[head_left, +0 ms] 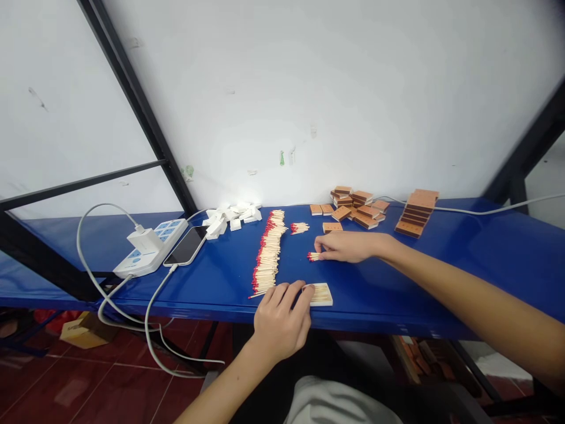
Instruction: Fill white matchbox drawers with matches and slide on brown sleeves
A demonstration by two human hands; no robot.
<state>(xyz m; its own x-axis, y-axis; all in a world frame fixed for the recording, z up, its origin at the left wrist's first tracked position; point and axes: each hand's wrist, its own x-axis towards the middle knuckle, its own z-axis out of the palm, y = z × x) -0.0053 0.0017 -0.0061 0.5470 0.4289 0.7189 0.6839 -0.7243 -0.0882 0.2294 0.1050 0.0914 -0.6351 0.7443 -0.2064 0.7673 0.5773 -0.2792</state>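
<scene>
My left hand [282, 315] rests at the near edge of the blue table [441, 277], its fingers curled on a small open tray of matches [321, 294]. Just left of it lies a long row of red-tipped matches [268, 252]. My right hand [348, 245] reaches in from the right, pinching a small bundle of matches [312, 256] against the table. Another small bunch of matches [299, 228] lies further back.
Brown matchbox sleeves [359, 209] lie in a heap at the back, with a leaning stack [416, 213] to their right. White inner trays [232, 216] sit at the back left. A phone [186, 245] and a power strip [150, 246] with charger and cables lie at the left.
</scene>
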